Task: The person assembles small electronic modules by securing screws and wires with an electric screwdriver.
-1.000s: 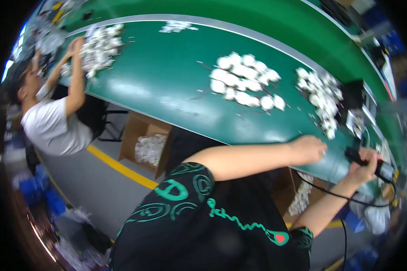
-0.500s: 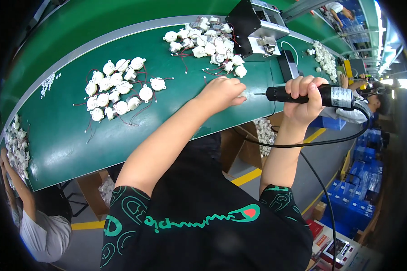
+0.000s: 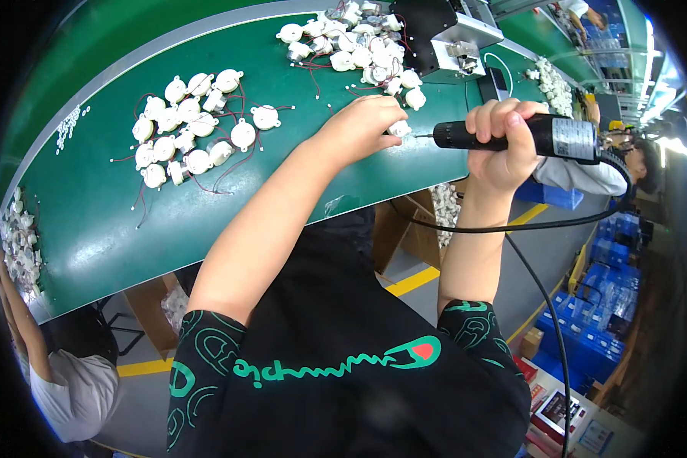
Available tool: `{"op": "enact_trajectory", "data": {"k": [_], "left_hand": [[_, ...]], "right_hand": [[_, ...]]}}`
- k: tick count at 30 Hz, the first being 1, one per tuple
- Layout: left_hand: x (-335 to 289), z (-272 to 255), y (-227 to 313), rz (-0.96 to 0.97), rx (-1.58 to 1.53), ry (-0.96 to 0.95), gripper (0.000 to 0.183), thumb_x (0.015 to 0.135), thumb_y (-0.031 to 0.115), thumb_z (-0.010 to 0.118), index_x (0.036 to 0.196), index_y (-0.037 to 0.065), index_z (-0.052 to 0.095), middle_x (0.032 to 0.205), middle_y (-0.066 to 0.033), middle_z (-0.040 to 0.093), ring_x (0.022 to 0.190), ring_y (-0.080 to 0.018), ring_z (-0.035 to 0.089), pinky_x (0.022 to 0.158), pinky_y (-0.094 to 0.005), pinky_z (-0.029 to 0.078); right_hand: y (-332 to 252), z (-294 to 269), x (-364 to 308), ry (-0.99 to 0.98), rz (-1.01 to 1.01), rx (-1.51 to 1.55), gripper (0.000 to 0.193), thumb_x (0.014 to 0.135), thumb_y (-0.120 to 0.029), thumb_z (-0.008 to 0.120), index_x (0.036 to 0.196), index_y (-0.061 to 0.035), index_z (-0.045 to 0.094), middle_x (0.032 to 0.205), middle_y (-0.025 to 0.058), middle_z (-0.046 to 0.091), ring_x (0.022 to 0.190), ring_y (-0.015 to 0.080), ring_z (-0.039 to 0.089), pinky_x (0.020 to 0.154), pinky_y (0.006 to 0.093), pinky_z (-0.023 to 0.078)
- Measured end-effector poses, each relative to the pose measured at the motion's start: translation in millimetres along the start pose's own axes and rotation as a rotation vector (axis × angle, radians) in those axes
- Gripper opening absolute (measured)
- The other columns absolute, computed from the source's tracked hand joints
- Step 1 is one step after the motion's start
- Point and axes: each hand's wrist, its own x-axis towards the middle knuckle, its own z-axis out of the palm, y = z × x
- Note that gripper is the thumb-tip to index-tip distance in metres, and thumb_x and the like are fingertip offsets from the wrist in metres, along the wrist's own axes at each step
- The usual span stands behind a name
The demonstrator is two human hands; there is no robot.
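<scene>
My right hand (image 3: 502,143) is wrapped round a black electric screwdriver (image 3: 542,136), its thin bit pointing left. Closed fingers of my left hand (image 3: 362,128) grip a small white motor (image 3: 399,129), mostly hidden by the hand. The bit's tip comes right up to the motor's right side; whether they touch I cannot tell. Left of my forearm lies a group of white motors (image 3: 198,124) with thin red and black wires. Beyond my left hand is a second pile of motors (image 3: 359,47).
A black and silver machine (image 3: 454,49) stands at the back right of the green table (image 3: 282,179). Small white rings (image 3: 69,128) lie far left. The screwdriver's cable (image 3: 511,228) loops below my right hand. A co-worker's arm (image 3: 24,324) reaches to another pile at left.
The white motor now shows at my left fingertips. The screwdriver has moved slightly left and up, bringing its bit close to the motor. The whole view has shifted a little.
</scene>
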Motion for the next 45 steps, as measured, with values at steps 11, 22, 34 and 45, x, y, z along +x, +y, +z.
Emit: {"op": "enact_trajectory", "data": {"k": [11, 22, 34, 45], "left_hand": [[0, 0, 3, -0.055, 0.019, 0.005, 0.033, 0.071, 0.008, 0.08, 0.099, 0.0, 0.066, 0.094, -0.0142, 0.065, 0.094, -0.0341, 0.063, 0.083, -0.0417, 0.052], [4, 0, 4, -0.042, 0.016, -0.018, 0.031, 0.07, 0.01, 0.081, 0.097, 0.001, 0.067, 0.089, -0.0141, 0.063, 0.09, -0.0346, 0.062, 0.08, -0.0431, 0.051], [-43, -33, 40, -0.19, 0.481, 0.17, 0.034, 0.074, 0.008, 0.073, 0.107, 0.001, 0.064, 0.106, -0.0132, 0.061, 0.103, -0.0326, 0.058, 0.091, -0.0434, 0.048], [9, 3, 56, -0.128, 0.432, 0.203, 0.047, 0.075, 0.008, 0.074, 0.12, 0.0, 0.059, 0.117, -0.0138, 0.058, 0.104, -0.0333, 0.06, 0.088, -0.0424, 0.052]], "right_hand": [[27, 6, 2, 0.001, 0.033, -0.019, 0.017, 0.086, 0.005, 0.061, 0.096, -0.0052, 0.053, 0.071, 0.0094, 0.055, 0.053, 0.018, 0.05, 0.054, 0.0373, 0.048], [29, 12, -5, -0.147, 0.022, -0.184, 0.014, 0.086, -0.003, 0.06, 0.094, -0.0082, 0.049, 0.068, 0.0056, 0.049, 0.055, 0.0169, 0.045, 0.056, 0.035, 0.042], [-12, -27, 49, -0.097, -0.094, 0.023, 0.058, 0.084, -0.033, 0.072, 0.128, -0.0068, 0.044, 0.074, 0.0125, 0.054, 0.058, 0.0231, 0.053, 0.056, 0.0393, 0.048], [-7, -52, 111, 0.06, -0.104, -0.316, 0.026, 0.086, 0.001, 0.061, 0.111, 0.0039, 0.055, 0.08, 0.0101, 0.065, 0.068, 0.018, 0.064, 0.068, 0.0305, 0.052]]}}
